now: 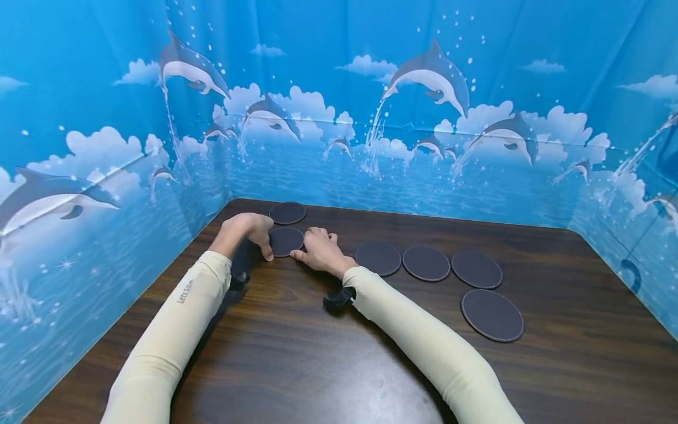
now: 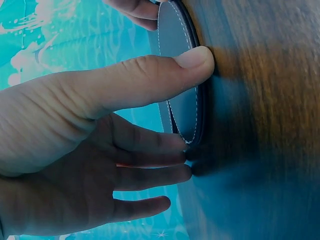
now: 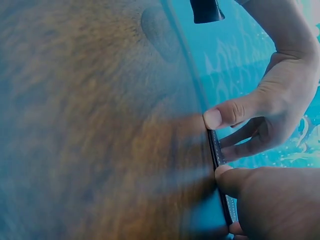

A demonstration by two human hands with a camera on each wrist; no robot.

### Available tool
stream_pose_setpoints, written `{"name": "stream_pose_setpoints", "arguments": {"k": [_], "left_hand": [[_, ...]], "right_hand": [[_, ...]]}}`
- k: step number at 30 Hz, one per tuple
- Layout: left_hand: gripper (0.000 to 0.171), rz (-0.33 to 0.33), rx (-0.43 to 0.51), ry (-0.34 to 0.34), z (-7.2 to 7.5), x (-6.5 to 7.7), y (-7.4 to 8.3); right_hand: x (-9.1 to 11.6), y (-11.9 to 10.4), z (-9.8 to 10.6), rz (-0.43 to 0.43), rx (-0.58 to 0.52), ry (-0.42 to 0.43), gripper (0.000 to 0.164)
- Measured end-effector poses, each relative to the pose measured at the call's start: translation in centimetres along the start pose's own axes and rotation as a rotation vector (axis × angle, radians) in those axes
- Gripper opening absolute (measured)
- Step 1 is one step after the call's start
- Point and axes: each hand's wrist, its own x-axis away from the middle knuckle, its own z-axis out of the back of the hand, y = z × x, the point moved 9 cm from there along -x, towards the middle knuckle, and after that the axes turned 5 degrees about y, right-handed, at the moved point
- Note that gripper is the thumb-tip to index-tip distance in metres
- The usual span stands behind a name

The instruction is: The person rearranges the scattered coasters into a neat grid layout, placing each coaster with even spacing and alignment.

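Observation:
A round dark coaster (image 1: pixel 286 241) with pale stitching round its rim lies at the far left of the table, between both hands. My left hand (image 1: pixel 251 229) grips its left side, thumb over the near edge and fingertips by the rim, as the left wrist view shows on the coaster (image 2: pixel 182 112). From the other side my right hand (image 1: pixel 320 250) holds the right edge between thumb and fingers. In the right wrist view the coaster (image 3: pixel 215 150) appears edge-on, close to the tabletop, with both thumbs along its near rim. Whether it touches the table I cannot tell.
Another coaster (image 1: pixel 288 212) lies just behind the held one. Right of my right hand, three coasters form a row, the middle one (image 1: pixel 426 263) included, and one more coaster (image 1: pixel 492 315) sits nearer. A dolphin-print curtain (image 1: pixel 328 159) borders the brown wooden table (image 1: pixel 296 347).

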Motion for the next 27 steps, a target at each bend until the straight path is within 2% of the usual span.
{"name": "stream_pose_setpoints", "arguments": {"k": [5,10,17,23,27], "left_hand": [[0.098,-0.012,-0.024,-0.007,-0.7,-0.1,0.0],[0.100,0.007,-0.009,-0.030,-1.2,0.1,-0.8],[0.098,-0.020,-0.020,-0.020,-1.0,-0.2,-0.5],[0.106,0.011,-0.015,-0.010,-0.7,-0.2,-0.7],[0.105,0.020,-0.024,-0.007,-0.3,-0.2,-0.5]], "right_hand": [[0.2,0.1,-0.3,-0.029,-0.045,0.028,0.043],[0.1,0.0,-0.7,-0.054,-0.069,0.033,0.041],[0.3,0.4,-0.3,-0.072,-0.062,0.055,0.041],[0.0,0.4,0.0,-0.067,-0.096,0.075,0.042],[-0.2,0.6,0.3,-0.078,-0.108,0.082,0.045]]}}
